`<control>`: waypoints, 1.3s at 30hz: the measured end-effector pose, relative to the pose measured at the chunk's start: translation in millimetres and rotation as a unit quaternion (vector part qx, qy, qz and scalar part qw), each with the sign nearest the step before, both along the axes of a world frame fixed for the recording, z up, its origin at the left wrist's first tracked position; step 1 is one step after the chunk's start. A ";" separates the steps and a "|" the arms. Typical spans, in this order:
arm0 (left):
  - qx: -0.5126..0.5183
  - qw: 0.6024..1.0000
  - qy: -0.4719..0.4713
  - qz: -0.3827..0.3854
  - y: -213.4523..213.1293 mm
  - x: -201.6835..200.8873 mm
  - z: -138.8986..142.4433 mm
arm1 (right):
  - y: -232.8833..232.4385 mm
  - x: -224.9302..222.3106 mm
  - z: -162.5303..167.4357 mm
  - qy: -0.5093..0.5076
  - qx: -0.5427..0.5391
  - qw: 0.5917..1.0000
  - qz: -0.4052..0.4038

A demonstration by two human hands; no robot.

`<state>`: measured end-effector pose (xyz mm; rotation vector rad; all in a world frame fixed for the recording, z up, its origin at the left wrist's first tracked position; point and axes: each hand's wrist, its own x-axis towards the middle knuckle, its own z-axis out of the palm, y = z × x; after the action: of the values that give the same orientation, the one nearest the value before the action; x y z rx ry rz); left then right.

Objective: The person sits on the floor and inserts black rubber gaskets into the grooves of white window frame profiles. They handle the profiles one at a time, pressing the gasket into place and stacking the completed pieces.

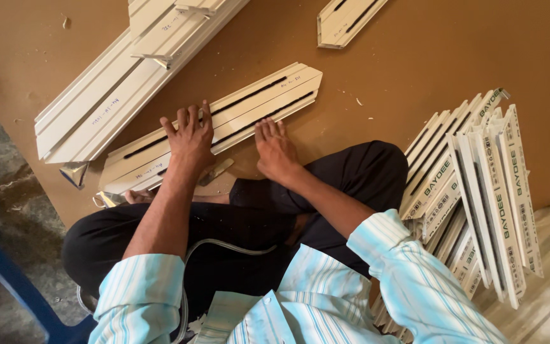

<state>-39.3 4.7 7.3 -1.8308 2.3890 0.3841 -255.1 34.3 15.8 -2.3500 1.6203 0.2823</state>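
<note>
Shirt: your sleeves (138, 290) are pale blue with white stripes, rolled to the elbow.
Trousers: your trousers (237, 236) are black, possibly very dark navy.
Hands: bare.

Left hand (189, 137): laid flat, palm down, fingers spread and extended forward. Right hand (274, 150): laid flat, palm down, fingers held together, pointed forward. Both forearms bare, sleeves rolled to elbow. Nothing gripped by either hand. Legs folded, seated posture observed.
</note>
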 end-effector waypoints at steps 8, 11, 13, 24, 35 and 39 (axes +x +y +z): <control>-0.008 1.000 0.006 0.001 1.1 0.6 -2.5 | 3.7 3.7 -11.5 -0.030 -0.048 0.998 0.040; -0.032 0.999 -0.017 -0.010 0.9 1.0 -4.0 | 0.8 3.4 -13.1 -0.010 -0.063 0.996 0.061; -0.020 1.000 -0.007 -0.007 2.0 1.3 -2.9 | 0.2 6.1 -14.2 -0.001 -0.074 0.994 0.078; -0.001 1.000 0.015 0.005 3.4 1.9 1.0 | 3.9 16.1 -8.2 -0.019 -0.094 0.988 0.117; -0.024 1.000 0.000 -0.004 2.4 2.8 -3.9 | 2.1 21.4 -11.6 0.011 -0.078 0.987 0.141; -0.025 1.000 -0.001 -0.004 1.0 1.7 -3.0 | 1.9 20.1 -9.6 -0.002 -0.075 0.987 0.141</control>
<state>-37.6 5.7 4.3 -1.8399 2.4268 0.3242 -235.0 36.2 6.2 -2.6930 1.3458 0.2168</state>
